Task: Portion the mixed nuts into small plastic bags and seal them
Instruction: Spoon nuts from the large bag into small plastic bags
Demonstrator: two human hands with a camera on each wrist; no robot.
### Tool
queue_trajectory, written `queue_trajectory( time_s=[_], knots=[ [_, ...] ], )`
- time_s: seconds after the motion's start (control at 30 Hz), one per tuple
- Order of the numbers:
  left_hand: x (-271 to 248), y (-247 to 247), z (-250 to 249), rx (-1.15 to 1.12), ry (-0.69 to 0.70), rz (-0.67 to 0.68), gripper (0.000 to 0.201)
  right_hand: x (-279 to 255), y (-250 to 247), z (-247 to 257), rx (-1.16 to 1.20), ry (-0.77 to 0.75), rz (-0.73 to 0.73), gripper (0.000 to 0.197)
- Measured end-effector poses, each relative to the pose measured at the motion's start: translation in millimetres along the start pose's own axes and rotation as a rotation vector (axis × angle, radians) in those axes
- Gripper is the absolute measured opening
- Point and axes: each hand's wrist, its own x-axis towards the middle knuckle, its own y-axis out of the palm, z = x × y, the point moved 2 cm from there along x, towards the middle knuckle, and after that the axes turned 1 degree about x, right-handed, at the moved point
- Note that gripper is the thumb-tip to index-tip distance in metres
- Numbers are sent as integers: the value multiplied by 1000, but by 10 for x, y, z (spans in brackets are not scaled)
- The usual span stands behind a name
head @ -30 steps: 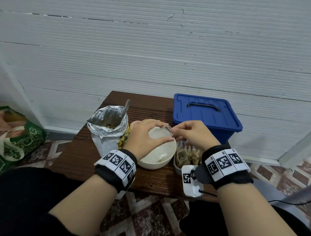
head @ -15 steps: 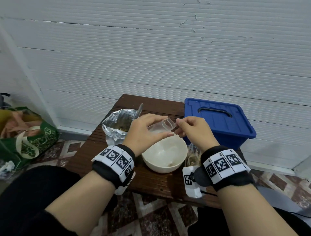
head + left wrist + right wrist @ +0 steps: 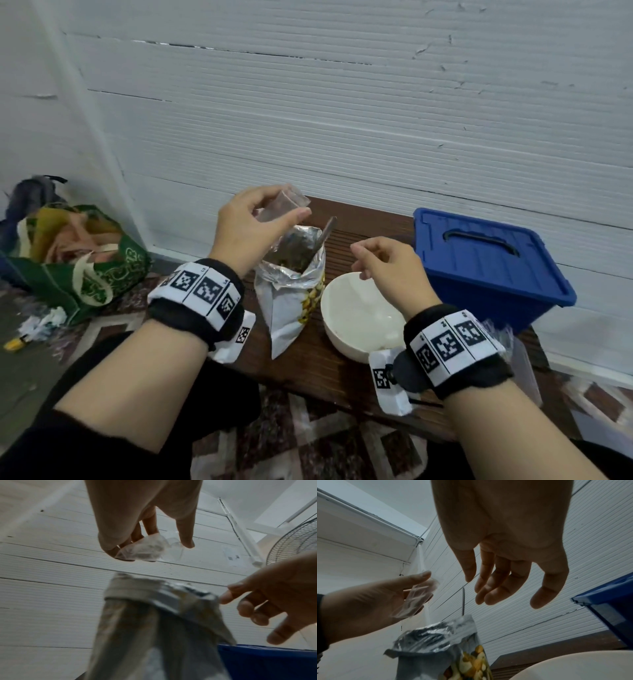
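Holding a small clear plastic bag (image 3: 281, 205) up in my left hand (image 3: 251, 228), I have it pinched between thumb and fingers above the open mouth of the foil nut bag (image 3: 291, 291). My left wrist view shows the little bag crumpled against my fingertips (image 3: 150, 527), and nothing plainly in it; the right wrist view shows it as a thin transparent film draped over my fingers.

My right hand (image 3: 387, 270) hangs over the near left rim of the white bowl (image 3: 356, 318), fingers loosely curled and slack, gripping nothing. From my right wrist camera the palm and fingers (image 3: 496, 588) are spread apart in the air.

Mixed nuts sit inside the foil nut bag, which stands upright on the brown wooden table (image 3: 308, 363), just left of the bowl; the nuts themselves are a dark mass in the head view. A metal spoon handle (image 3: 325, 233) sticks up out of the bag's mouth, leaning toward the wall. The bag's front carries a printed picture of yellow nuts.

The white bowl stands between the nut bag and a blue plastic box with lid (image 3: 486, 270), at the right of the table. Left of the table, on the floor, sits a green tote bag (image 3: 85, 270).
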Motion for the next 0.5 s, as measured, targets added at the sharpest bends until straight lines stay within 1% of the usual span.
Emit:
queue_trajectory(
  time_s=[0.1,0.2,0.27,0.33,0.4,0.5],
  knots=[
    [85,-65,181,13,-67,7,44,41,120,-24,-10,-7,3,7],
    [108,-62,304,15,-139,74,49,91,235,-11,-28,-23,-7,25],
    [109,-44,367,-4,-185,121,42,122,291,19,-17,-50,-21,33],
    [103,-26,406,-10,-213,159,33,147,334,61,-8,-81,-30,34],
    [105,-8,430,-11,-223,183,34,182,370,83,10,-104,-30,34],
    [104,6,414,-24,-230,201,36,205,409,94,28,-143,-12,25]
  ],
)
